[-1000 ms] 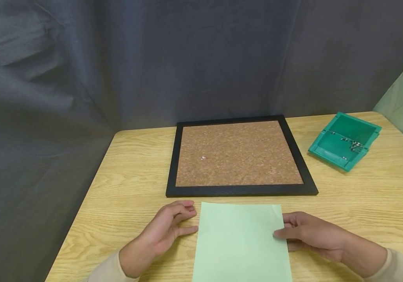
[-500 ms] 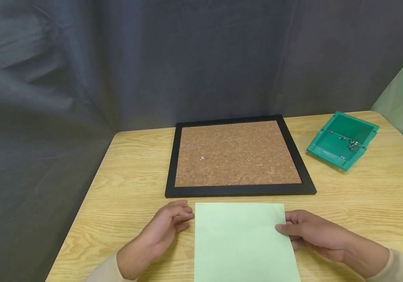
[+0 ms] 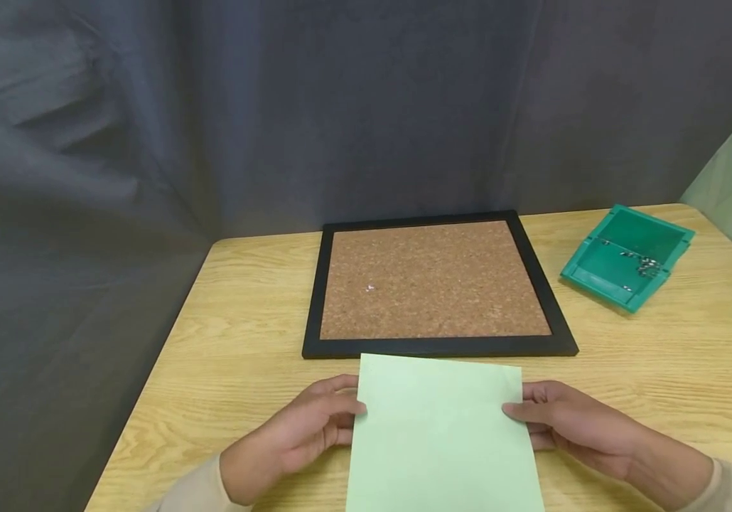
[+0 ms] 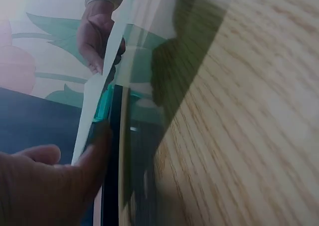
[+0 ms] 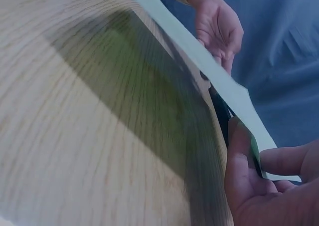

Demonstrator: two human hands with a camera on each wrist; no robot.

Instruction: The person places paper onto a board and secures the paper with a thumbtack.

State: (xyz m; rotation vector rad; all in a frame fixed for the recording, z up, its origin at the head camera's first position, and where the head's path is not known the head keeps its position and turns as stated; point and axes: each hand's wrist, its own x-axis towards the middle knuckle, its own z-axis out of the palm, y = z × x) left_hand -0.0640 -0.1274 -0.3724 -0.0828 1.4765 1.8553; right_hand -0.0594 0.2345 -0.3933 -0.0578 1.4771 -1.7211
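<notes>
A light green sheet of paper (image 3: 440, 434) is held up off the table between both hands, its lower part cut off by the head view's bottom edge. My right hand (image 3: 586, 430) pinches the right edge, thumb on the front face and fingers behind. On the opposite edge my left hand (image 3: 305, 430) has its thumb over the front and its fingers at the back. The right wrist view shows the paper (image 5: 199, 61) raised above the wood, its shadow beneath, between the thumb and fingers of the right hand (image 5: 269, 186).
Just beyond the paper lies a cork board (image 3: 436, 281) in a black frame, with a small whitish mark (image 3: 369, 288) on it. An opened green plastic box (image 3: 609, 274) at the back right holds several small metal pieces (image 3: 649, 267). A dark curtain (image 3: 366, 107) hangs behind the table.
The left hand has gone from loose beside the paper to pinching its left edge. The sheet's top left corner has risen and now overlaps the board's frame. The right hand keeps its grip.
</notes>
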